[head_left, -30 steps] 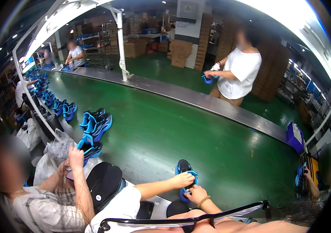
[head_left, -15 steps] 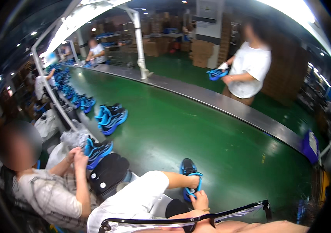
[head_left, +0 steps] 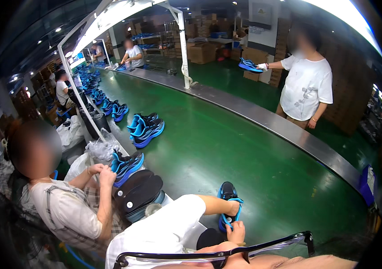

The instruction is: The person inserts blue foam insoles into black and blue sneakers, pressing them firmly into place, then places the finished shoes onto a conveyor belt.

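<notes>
A black and blue sneaker (head_left: 227, 191) rests on the green table, its toe pointing away from me. My left hand (head_left: 234, 207) reaches down into the shoe's opening, and its fingers are hidden inside. At the heel, my right hand (head_left: 236, 232) grips the blue collar edge between bent fingers. A round pale spot shows inside the shoe between the hands. Close to my left forearm lies a stack of black insoles (head_left: 139, 188), one with a white dot. Another dark, rounded piece (head_left: 209, 239) sits just below my hands, partly covered by an eyeglasses frame (head_left: 267, 245).
A seated co-worker (head_left: 72, 206) is on my left, hands together beside a blue sneaker (head_left: 128, 168). More sneakers (head_left: 146, 130) line the green table (head_left: 253, 157) toward the far left. A standing person (head_left: 307, 85) holds a shoe beyond the metal edge (head_left: 262, 119). A blue bin (head_left: 368, 184) stands right.
My view has shifted, so the scene sits further right. The standing person now holds the shoe out in one hand instead of two. Both my hands stay at the sneaker.
</notes>
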### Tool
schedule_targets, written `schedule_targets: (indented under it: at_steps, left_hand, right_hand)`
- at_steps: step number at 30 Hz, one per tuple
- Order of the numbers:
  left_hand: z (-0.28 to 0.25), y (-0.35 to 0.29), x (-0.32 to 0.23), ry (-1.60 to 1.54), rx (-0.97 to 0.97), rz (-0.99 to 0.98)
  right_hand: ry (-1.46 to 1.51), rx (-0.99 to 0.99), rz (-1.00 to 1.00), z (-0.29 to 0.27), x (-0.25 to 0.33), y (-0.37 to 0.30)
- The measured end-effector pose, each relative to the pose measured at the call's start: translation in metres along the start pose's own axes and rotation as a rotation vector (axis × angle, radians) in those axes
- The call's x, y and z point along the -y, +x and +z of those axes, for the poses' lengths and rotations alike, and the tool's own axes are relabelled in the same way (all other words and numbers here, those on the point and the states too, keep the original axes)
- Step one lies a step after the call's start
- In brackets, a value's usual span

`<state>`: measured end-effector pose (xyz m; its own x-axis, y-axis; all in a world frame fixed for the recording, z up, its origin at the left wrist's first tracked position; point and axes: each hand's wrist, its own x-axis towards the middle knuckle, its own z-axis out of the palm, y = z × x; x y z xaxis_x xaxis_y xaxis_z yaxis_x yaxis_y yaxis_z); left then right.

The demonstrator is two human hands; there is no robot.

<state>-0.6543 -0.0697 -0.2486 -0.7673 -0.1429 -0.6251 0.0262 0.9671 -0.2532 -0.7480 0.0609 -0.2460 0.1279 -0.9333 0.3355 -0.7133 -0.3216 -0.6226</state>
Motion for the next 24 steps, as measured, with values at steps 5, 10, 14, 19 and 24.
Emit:
schedule_targets:
  at_steps: [5,10,14,19,24]
  left_hand:
    - [0.016,0.017,0.011,-0.065,-0.175,0.003]
    - [0.001,-0.005,0.001,-0.586,-0.126,-0.177]
    - [-0.011,-0.003,-0.006,-0.678,-0.105,-0.16]
    - [-0.011,-0.013,-0.014,-0.702,-0.102,-0.173]
    - [-0.02,-0.024,-0.017,-0.743,-0.193,-0.212]
  right_hand:
    - [-0.024,-0.06,-0.03,0.012,-0.021,0.003]
    - [-0.004,-0.073,0.019,0.013,-0.008,0.003]
    - [-0.013,-0.089,0.023,0.009,-0.009,0.003]
    - [-0.012,-0.074,-0.015,0.019,-0.009,-0.001]
    - [-0.015,-0.081,-0.007,0.022,-0.001,0.001]
